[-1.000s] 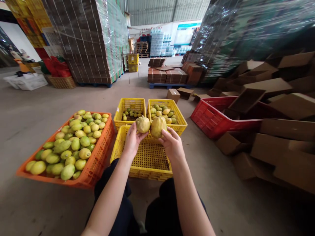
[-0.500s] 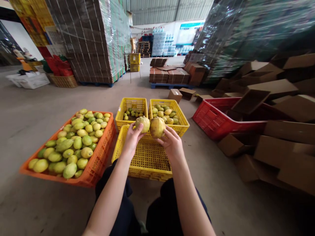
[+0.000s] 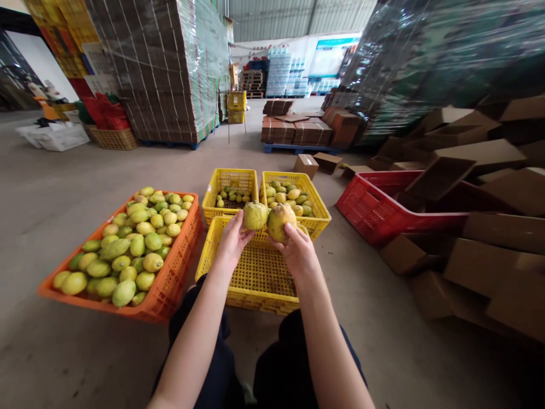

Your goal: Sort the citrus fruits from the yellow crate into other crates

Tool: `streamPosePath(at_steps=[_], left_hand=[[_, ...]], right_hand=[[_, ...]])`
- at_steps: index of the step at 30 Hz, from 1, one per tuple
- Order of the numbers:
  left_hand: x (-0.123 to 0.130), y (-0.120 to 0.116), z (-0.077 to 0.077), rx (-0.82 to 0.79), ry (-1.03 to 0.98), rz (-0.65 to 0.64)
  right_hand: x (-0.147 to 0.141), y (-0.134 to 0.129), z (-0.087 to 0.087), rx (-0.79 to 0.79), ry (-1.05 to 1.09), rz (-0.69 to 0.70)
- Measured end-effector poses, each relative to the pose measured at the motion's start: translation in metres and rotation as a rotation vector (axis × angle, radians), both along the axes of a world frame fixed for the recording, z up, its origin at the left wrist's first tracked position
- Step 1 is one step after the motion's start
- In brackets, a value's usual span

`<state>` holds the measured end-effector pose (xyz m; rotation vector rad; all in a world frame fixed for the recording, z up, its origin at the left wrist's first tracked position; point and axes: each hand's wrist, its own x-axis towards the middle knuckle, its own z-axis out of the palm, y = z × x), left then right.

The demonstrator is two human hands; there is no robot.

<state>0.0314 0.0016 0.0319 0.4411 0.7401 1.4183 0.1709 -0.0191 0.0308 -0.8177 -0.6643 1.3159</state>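
My left hand point(image 3: 233, 241) is closed around a knobbly yellow-green lemon point(image 3: 255, 216). In my right hand point(image 3: 298, 250) is another lemon point(image 3: 281, 222), yellower with brownish patches. Both fruits are held up side by side, very close together, above a yellow crate point(image 3: 259, 301) with a perforated floor. Beyond it stand two smaller yellow crates: the left one point(image 3: 209, 199) has a few green fruits at its bottom, the right one point(image 3: 320, 218) more yellow and green fruits. To the left an orange crate point(image 3: 170, 289) is heaped with lemons point(image 3: 123, 250).
On the right sits a red crate point(image 3: 361, 213) with cardboard in it, beside a pile of open cardboard boxes point(image 3: 477, 272). Flattened cartons point(image 3: 293, 130) lie on a blue pallet ahead. Wrapped stacks point(image 3: 149, 74) rise at both sides.
The whole view has shifted slightly to the right. The right-hand lemon has turned in my fingers, showing a different side; the left-hand lemon appears slightly turned too. Both hands still hold their fruit.
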Motion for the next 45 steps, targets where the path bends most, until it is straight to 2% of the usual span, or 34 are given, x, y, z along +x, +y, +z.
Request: streamPosePath(at_steps=[9,15,23,29,36,45], left_hand=[[-0.0028,0.0008,0.0002,0.027,0.125,0.026],[-0.0017,-0.0004,0.0027,0.081,0.151,0.037],[-0.0039,-0.0004,0.0029,0.118,0.213,0.006],[-0.0003,-0.0029,0.0007,0.138,0.335,-0.061],[0.0019,-0.0058,0.0022,0.184,0.308,-0.110],[0.0036,-0.0071,0.0046,0.201,0.250,-0.131]], right_hand=[[0.0034,0.0035,-0.0066,-0.055,-0.077,-0.034],[0.0038,0.0003,-0.0016,-0.057,-0.093,-0.022],[0.0030,0.0001,-0.0016,-0.031,-0.107,-0.019],[-0.0009,0.0004,-0.0016,0.023,-0.076,-0.088],[-0.0021,0.0023,-0.0065,0.070,-0.072,-0.156],[-0.0025,0.0024,-0.0089,0.102,-0.094,-0.177]])
